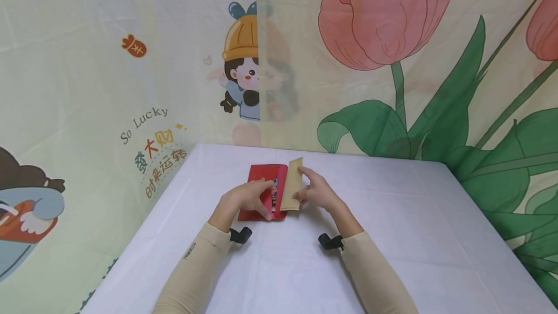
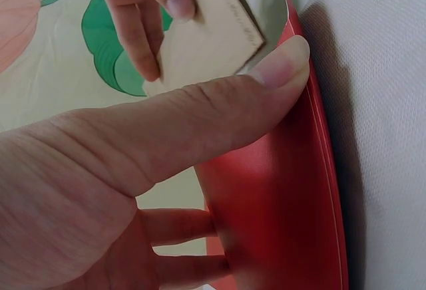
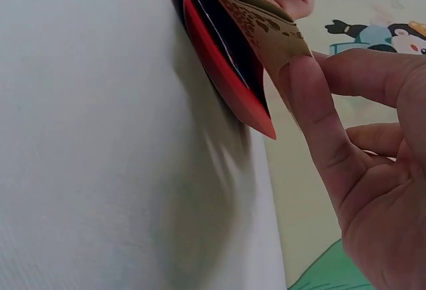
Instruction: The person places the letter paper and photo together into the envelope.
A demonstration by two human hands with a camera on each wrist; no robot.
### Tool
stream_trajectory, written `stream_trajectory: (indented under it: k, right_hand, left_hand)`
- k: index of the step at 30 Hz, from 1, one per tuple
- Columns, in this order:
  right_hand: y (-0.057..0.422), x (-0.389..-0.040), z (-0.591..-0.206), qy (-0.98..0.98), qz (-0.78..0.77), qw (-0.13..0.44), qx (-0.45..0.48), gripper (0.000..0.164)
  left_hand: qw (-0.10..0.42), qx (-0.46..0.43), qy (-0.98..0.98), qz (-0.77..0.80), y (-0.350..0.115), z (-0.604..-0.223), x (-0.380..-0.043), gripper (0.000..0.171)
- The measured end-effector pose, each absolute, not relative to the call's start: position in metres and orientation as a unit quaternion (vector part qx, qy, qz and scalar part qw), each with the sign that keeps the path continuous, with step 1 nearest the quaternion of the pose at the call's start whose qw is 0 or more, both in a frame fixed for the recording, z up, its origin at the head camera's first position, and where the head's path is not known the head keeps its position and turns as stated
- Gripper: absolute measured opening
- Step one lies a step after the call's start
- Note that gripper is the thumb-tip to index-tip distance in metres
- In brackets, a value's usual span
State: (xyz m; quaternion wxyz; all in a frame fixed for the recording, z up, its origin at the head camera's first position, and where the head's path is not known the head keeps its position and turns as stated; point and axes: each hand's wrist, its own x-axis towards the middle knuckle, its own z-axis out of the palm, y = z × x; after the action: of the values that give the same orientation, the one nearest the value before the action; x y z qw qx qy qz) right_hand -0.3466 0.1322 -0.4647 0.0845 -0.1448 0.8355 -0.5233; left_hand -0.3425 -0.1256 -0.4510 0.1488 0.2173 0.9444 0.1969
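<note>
The right hand (image 1: 317,193) has its thumb and forefinger pinched on the near end of a tan card (image 1: 291,184), a flat, stiff rectangle with a matte, paper-like face; in the right wrist view its other side carries a dark printed pattern near the corner, and the thumb (image 3: 313,97) lies flat over that corner. The remaining fingers of that hand curl loosely beside it. The left hand (image 1: 249,196) grips a red envelope (image 1: 263,178): its thumb (image 2: 266,77) presses along the smooth, slightly glossy red paper, while the other fingers fold underneath the flap side, so the sheet bows outward in a shallow curve. The envelope is thin and rectangular, its long edge gaping open toward the card, with something dark and coloured showing in the slot; what it is cannot be told. The tan card stands tilted at that open edge, touching the envelope's lip, its far end sticking out past the red paper. Both things lie near the middle of a table covered with a white cloth (image 1: 392,236) of fine woven texture. Beige sleeves (image 1: 375,275) cover both forearms, with a dark strap at each wrist. Behind the table hang printed fabric sheets: cartoon figures (image 1: 244,62) on the left, large pink tulips (image 1: 383,13) with green leaves on the right.
</note>
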Motion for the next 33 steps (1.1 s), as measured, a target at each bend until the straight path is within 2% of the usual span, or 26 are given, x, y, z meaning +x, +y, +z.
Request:
stream_trajectory:
  k: [7, 19, 27, 33]
  right_hand:
    - [0.123, -0.345, -0.470, 0.852, -0.494, 0.093, -0.148, 0.098]
    - [0.110, -0.344, -0.479, 0.869, -0.457, 0.065, -0.176, 0.096]
    - [0.114, -0.344, -0.477, 0.826, -0.539, 0.116, -0.119, 0.089]
    - [0.117, -0.350, -0.480, 0.797, -0.579, 0.122, -0.118, 0.088]
  left_hand:
    - [0.145, 0.221, 0.943, 0.202, -0.125, -0.452, -0.343, 0.065]
    - [0.149, 0.217, 0.945, 0.195, -0.124, -0.452, -0.343, 0.069]
    - [0.152, 0.221, 0.942, 0.203, -0.124, -0.452, -0.344, 0.058]
    - [0.153, 0.225, 0.942, 0.197, -0.125, -0.453, -0.345, 0.056]
